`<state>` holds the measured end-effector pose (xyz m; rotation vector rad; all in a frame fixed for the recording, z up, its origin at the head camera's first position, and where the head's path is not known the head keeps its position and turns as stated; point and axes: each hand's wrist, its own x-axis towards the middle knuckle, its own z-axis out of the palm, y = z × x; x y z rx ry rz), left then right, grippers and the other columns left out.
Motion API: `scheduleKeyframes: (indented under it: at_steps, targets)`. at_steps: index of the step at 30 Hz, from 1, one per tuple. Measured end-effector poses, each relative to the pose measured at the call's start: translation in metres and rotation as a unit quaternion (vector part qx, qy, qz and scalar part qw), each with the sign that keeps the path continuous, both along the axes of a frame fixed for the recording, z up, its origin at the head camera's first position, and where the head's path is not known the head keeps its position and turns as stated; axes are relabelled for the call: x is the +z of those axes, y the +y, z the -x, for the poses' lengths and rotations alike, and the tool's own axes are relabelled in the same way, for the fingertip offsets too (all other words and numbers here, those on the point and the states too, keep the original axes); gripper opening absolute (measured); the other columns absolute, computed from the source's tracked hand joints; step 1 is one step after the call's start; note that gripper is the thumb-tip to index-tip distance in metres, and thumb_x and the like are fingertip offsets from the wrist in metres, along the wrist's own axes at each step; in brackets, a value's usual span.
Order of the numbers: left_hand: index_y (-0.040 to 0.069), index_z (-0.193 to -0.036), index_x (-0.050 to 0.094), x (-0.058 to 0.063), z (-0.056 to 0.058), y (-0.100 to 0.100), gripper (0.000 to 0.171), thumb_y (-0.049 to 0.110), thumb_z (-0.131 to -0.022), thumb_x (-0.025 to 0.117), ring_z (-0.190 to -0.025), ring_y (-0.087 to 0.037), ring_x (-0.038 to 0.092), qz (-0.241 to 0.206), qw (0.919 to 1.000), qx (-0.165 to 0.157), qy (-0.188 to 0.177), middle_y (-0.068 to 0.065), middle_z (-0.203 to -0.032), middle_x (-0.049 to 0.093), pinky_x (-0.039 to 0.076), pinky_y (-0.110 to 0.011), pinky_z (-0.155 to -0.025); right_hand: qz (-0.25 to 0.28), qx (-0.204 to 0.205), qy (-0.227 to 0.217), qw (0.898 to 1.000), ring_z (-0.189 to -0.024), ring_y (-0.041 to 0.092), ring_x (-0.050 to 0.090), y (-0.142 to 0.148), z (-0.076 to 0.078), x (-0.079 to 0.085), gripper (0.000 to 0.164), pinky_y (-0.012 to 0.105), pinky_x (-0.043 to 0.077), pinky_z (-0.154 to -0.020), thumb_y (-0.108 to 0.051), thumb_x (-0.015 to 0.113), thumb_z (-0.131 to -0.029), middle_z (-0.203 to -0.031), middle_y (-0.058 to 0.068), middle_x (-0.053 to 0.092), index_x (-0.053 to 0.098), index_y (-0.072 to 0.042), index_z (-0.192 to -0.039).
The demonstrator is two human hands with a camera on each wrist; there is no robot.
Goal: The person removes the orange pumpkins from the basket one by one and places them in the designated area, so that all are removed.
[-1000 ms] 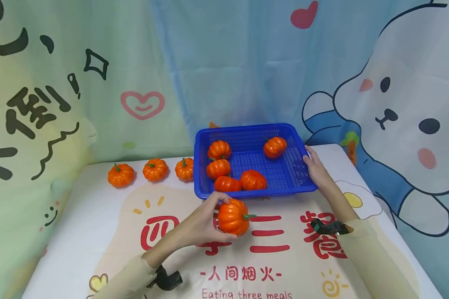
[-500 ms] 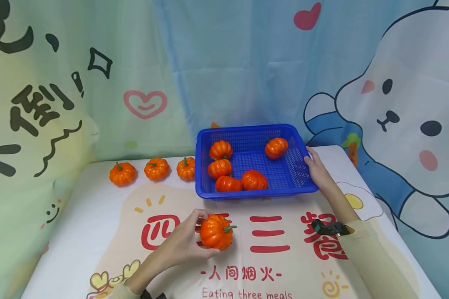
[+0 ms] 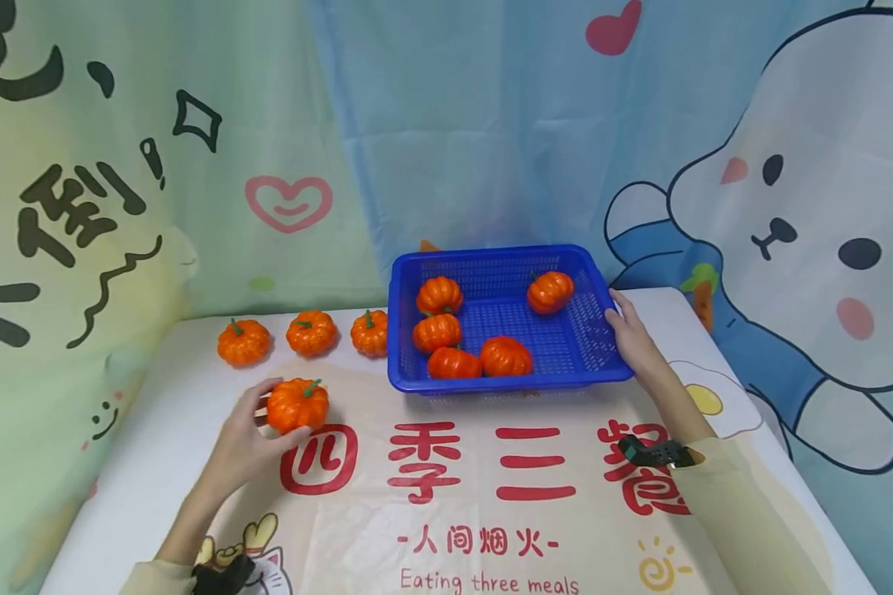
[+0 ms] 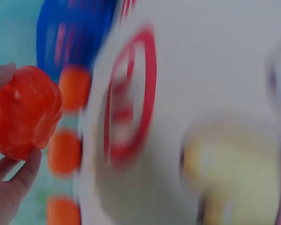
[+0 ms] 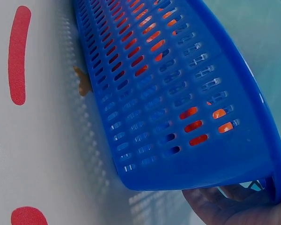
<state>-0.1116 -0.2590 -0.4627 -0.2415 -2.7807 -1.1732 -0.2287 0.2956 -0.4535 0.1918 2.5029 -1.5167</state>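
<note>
An orange toy pumpkin [image 3: 298, 405] with a green stem is in my left hand [image 3: 241, 442], the thumb at its near side and the fingers behind. In the left wrist view the same pumpkin [image 4: 23, 112] shows between thumb and fingers. My right hand [image 3: 635, 340] grips the right end of a blue plastic basket [image 3: 506, 385]. Seen from the right wrist, the fingers [image 5: 243, 206] curl under the rim at the basket's corner. Inside the basket lie several pumpkins, most along its left and front sides and one pumpkin [image 3: 551, 292] at the back right.
Left of the basket, a row of three pumpkins stands along the table's back edge: a left pumpkin [image 3: 244, 343], a middle pumpkin [image 3: 312, 333] and a right pumpkin [image 3: 370, 333] beside the basket. A printed cloth covers the table [image 3: 536, 521]. A curtain [image 3: 454, 165] hangs behind.
My left hand has carried the pumpkin from in front of the basket to the left, in front of the row. The right hand and basket have stayed in place.
</note>
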Motion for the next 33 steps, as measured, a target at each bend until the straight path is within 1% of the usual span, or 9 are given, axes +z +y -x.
scheduleKeyframes:
  at_steps: [5, 10, 12, 14, 16, 18, 21, 23, 33]
  targets:
    - [-0.004, -0.14, 0.032, -0.006, 0.01, -0.055, 0.081, 0.027, -0.082, 0.078, -0.112, -0.04, 0.053, 0.002, 0.9962, 0.083, -0.024, -0.026, -0.133, 0.048, 0.035, 0.003, -0.077, 0.003, 0.0, 0.005, 1.0, -0.148, 0.049, 0.003, 0.0, 0.0, 0.004, 0.061, 0.074, 0.008, -0.112, -0.047, 0.016, -0.104, -0.164, 0.018, -0.003, -0.011, -0.027, -0.156]
    - [-0.006, -0.139, 0.029, -0.013, 0.014, -0.08, 0.083, 0.034, -0.083, 0.076, -0.114, -0.044, 0.051, 0.003, 0.9904, 0.125, -0.059, -0.031, -0.132, 0.046, 0.034, 0.004, -0.073, 0.005, 0.002, 0.007, 1.0, -0.148, 0.049, 0.002, -0.001, 0.0, 0.006, 0.06, 0.073, 0.007, -0.112, -0.046, 0.015, -0.104, -0.164, 0.017, -0.003, -0.011, -0.028, -0.156]
    - [-0.006, -0.139, 0.028, -0.016, 0.015, -0.084, 0.084, 0.037, -0.083, 0.075, -0.113, -0.044, 0.052, 0.011, 0.9879, 0.134, -0.077, -0.032, -0.131, 0.046, 0.043, -0.002, -0.076, 0.005, 0.003, 0.005, 1.0, -0.148, 0.048, 0.002, 0.0, 0.0, 0.005, 0.061, 0.073, 0.008, -0.113, -0.047, 0.015, -0.104, -0.164, 0.017, -0.003, -0.011, -0.027, -0.156]
    - [-0.006, -0.14, 0.026, -0.018, 0.015, -0.085, 0.087, 0.039, -0.084, 0.074, -0.113, -0.045, 0.052, 0.021, 0.9856, 0.141, -0.091, -0.034, -0.133, 0.044, 0.053, -0.018, -0.084, 0.005, 0.002, 0.004, 1.0, -0.148, 0.049, 0.003, 0.0, 0.0, 0.004, 0.061, 0.073, 0.008, -0.113, -0.047, 0.015, -0.104, -0.164, 0.018, -0.003, -0.011, -0.027, -0.156]
    - [-0.005, -0.145, 0.02, -0.019, 0.016, -0.086, 0.092, 0.04, -0.084, 0.073, -0.115, -0.048, 0.051, 0.024, 0.9839, 0.143, -0.105, -0.036, -0.138, 0.04, 0.054, -0.041, -0.094, 0.004, 0.0, 0.004, 1.0, -0.148, 0.049, 0.003, -0.001, 0.0, 0.004, 0.061, 0.073, 0.008, -0.112, -0.047, 0.015, -0.104, -0.164, 0.018, -0.003, -0.011, -0.027, -0.156]
    - [-0.003, -0.15, 0.014, -0.018, 0.017, -0.087, 0.097, 0.042, -0.086, 0.072, -0.119, -0.05, 0.048, 0.029, 0.9829, 0.137, -0.12, -0.037, -0.142, 0.036, 0.046, -0.059, -0.099, 0.003, -0.002, 0.002, 1.0, -0.148, 0.049, 0.003, -0.001, 0.0, 0.003, 0.061, 0.073, 0.009, -0.112, -0.048, 0.016, -0.104, -0.164, 0.017, -0.003, -0.011, -0.028, -0.155]
    - [-0.001, -0.153, 0.011, -0.016, 0.018, -0.089, 0.099, 0.045, -0.087, 0.069, -0.122, -0.05, 0.045, 0.044, 0.981, 0.123, -0.144, -0.036, -0.145, 0.035, 0.043, -0.063, -0.1, 0.005, -0.002, 0.004, 1.0, -0.148, 0.049, 0.003, -0.002, 0.0, 0.003, 0.061, 0.074, 0.009, -0.112, -0.048, 0.016, -0.104, -0.164, 0.017, -0.003, -0.011, -0.028, -0.156]
    - [-0.002, -0.152, 0.015, -0.014, 0.02, -0.09, 0.097, 0.047, -0.088, 0.067, -0.12, -0.048, 0.044, 0.06, 0.9798, 0.113, -0.154, -0.034, -0.144, 0.037, 0.044, -0.063, -0.099, 0.006, -0.003, 0.004, 1.0, -0.148, 0.049, 0.003, -0.002, 0.0, 0.002, 0.061, 0.073, 0.009, -0.112, -0.048, 0.016, -0.104, -0.164, 0.017, -0.003, -0.011, -0.028, -0.156]
    - [-0.009, -0.148, 0.023, -0.01, 0.023, -0.087, 0.093, 0.045, -0.087, 0.069, -0.123, -0.05, 0.041, 0.102, 0.9759, 0.107, -0.16, -0.036, -0.141, 0.037, 0.039, -0.065, -0.102, 0.011, -0.003, 0.002, 1.0, -0.149, 0.048, 0.002, -0.001, -0.001, 0.001, 0.061, 0.073, 0.007, -0.113, -0.046, 0.016, -0.104, -0.164, 0.016, -0.003, -0.01, -0.027, -0.156]
